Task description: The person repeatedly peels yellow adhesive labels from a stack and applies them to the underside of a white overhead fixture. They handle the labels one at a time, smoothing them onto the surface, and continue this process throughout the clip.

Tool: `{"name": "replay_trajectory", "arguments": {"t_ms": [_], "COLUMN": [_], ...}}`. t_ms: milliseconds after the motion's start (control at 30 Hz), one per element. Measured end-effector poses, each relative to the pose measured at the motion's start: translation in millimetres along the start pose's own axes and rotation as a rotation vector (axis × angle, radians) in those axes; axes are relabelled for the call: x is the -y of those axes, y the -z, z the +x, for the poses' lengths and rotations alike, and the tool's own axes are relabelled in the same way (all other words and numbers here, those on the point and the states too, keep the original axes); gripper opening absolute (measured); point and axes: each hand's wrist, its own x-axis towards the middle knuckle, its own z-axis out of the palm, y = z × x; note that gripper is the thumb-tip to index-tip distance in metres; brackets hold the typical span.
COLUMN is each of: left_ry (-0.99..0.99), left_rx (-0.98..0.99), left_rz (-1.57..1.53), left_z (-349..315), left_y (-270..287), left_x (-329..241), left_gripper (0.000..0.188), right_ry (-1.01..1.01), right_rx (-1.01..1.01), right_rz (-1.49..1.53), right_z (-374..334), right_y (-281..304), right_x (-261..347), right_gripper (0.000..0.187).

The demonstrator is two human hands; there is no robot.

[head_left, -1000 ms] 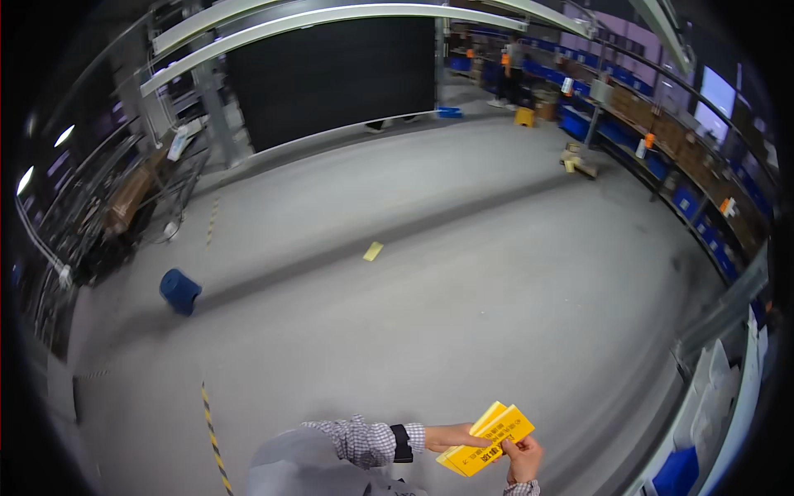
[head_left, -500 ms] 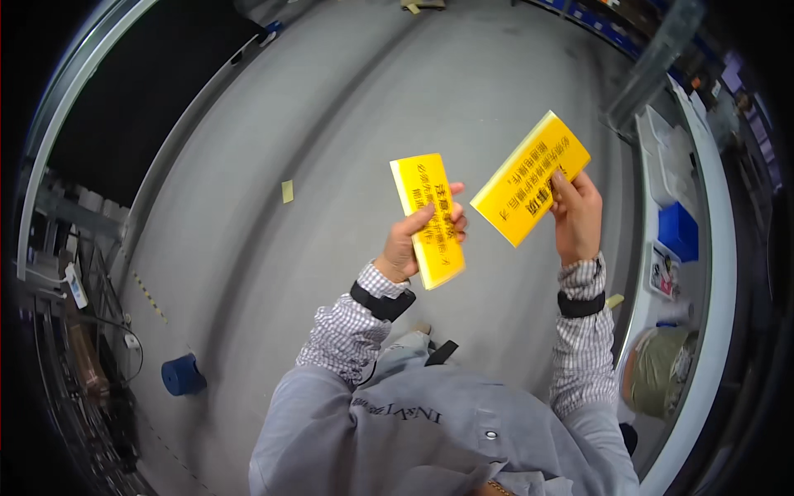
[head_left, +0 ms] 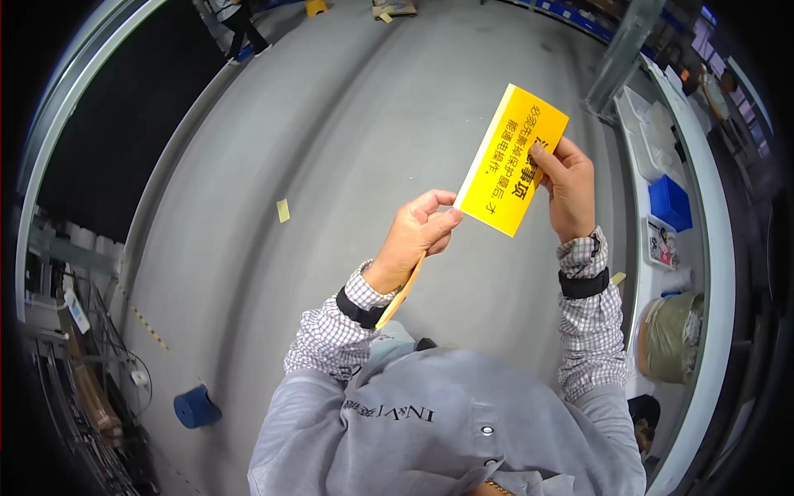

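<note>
My right hand [head_left: 574, 198] grips a stack of yellow printed slips [head_left: 495, 169], thumb on the printed face and fingers behind. The stack is tilted, with its pale edge toward the left. At its lower left corner, the thumb and forefinger of my left hand [head_left: 411, 240] pinch together, touching the corner. A second yellow stack [head_left: 404, 289] is held in the same left hand, now seen nearly edge-on below the palm; most of it is hidden by the hand and wrist.
To the right, a bench [head_left: 633, 331] carries a blue bin [head_left: 670, 203], a tray of small parts [head_left: 660, 242] and a bag-lined bucket [head_left: 674, 335]. A blue stool-like object [head_left: 196, 407] stands on the floor at lower left. Someone's legs [head_left: 242, 31] show at far left.
My left hand has turned its stack edge-on and brought its thumb and forefinger to the corner of the right-hand stack. A person's legs have come into view at the far left.
</note>
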Motion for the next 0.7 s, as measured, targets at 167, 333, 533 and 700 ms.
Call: {"name": "replay_trajectory", "arguments": {"t_ms": [167,333,533,700], "left_ry": [-0.026,0.032,0.097,0.095], "left_rx": [0.174,0.312,0.39,0.411], "left_rz": [0.128,0.299,0.349,0.277], "left_z": [25,46,64,68], "left_y": [4,8,5,1], "left_x": [-18,-30,-30,-15], "left_gripper": [0.014,0.015,0.012,0.009], "right_ry": [0.085,0.081,0.04,0.101], "right_rx": [-0.089,-0.194,-0.263,-0.399], "right_rz": [-0.018,-0.065,-0.118,-0.403], "right_z": [5,4,4,2], "right_y": [4,11,18,35], "right_x": [3,5,-1,-25], "right_gripper": [0.016,0.018,0.017,0.021]}}
